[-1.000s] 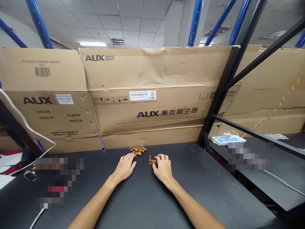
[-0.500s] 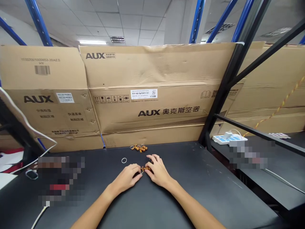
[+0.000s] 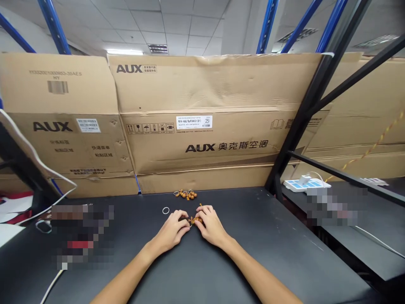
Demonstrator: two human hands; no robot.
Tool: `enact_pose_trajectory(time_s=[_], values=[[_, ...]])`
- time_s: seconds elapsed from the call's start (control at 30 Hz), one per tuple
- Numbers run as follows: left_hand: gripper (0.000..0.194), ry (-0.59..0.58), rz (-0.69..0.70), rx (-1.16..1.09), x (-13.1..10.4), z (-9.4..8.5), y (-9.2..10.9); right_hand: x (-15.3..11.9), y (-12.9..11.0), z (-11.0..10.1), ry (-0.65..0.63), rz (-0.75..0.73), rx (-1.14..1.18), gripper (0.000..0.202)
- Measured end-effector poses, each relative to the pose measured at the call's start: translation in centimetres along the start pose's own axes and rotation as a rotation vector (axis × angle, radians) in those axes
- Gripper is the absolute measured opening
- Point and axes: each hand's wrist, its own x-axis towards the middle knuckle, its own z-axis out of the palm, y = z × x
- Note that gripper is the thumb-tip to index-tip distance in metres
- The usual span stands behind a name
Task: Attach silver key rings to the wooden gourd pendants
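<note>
Between my two hands, just above the black table, is a small bunch of brown beads (image 3: pixel 196 220) with a pale ring at its lower left. My left hand (image 3: pixel 176 228) closes its fingertips on the bunch's left end, by the ring. My right hand (image 3: pixel 210 223) has its fingers curled over the beads from the right, and a bit of orange cord shows above its fingertips. A loose white ring (image 3: pixel 166 210) lies up and left of my left hand. Farther back lies a second group of brown beads (image 3: pixel 189 194) with rings.
Cardboard sheets (image 3: pixel 202 97) stand along the back edge of the black table (image 3: pixel 190 270). Blurred items and a white cable (image 3: pixel 52 287) lie at the left. A black metal frame (image 3: pixel 295 126) rises at the right, with a power strip (image 3: pixel 305 184) beyond it.
The fingers of my right hand have drawn closer together over the beads, and an orange cord end now shows above them. The whole view has shifted slightly.
</note>
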Motion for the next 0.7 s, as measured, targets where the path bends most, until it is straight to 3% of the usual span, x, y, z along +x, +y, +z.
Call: enact_pose_trajectory(time_s=[0.2, 0.43, 0.7], values=[[0.015, 0.029, -0.019, -0.007, -0.13, 0.26, -0.07, -0.13, -0.53, 0.12, -0.052, -0.086, 0.11, 0.007], [0.017, 0.028, 0.021, -0.057, 0.02, 0.08, -0.19, 0.06, -0.09, 0.17, 0.024, 0.053, -0.044, 0.007], [0.018, 0.017, -0.032, -0.038, -0.07, -0.2, 0.32, -0.08, -0.62, -0.28, -0.031, -0.075, 0.054, 0.008]])
